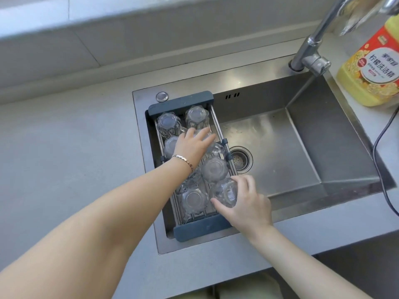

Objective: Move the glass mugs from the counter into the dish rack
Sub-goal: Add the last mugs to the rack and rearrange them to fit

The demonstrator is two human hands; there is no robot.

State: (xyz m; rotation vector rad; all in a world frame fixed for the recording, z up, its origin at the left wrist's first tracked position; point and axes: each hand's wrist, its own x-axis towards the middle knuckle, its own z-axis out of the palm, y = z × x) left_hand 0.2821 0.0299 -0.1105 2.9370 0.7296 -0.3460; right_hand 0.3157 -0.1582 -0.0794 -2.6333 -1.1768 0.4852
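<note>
A dish rack (200,228) with dark blue ends and metal rods spans the left side of the steel sink. Several clear glass mugs stand upside down in it, among them one at the far left (168,124), one at the far right (197,116) and one at the near left (193,200). My left hand (192,145) lies over a glass mug (213,146) in the rack's middle, fingers wrapped on it. My right hand (246,205) grips another glass mug (224,194) with a barcode sticker, tilted, over the rack's near right corner.
The steel sink (302,147) has a round drain (240,159) just right of the rack. A chrome faucet (311,55) rises at the back right. A yellow detergent bottle (371,70) and a black cable (380,147) sit on the right counter. Grey countertop (71,152) stretches left.
</note>
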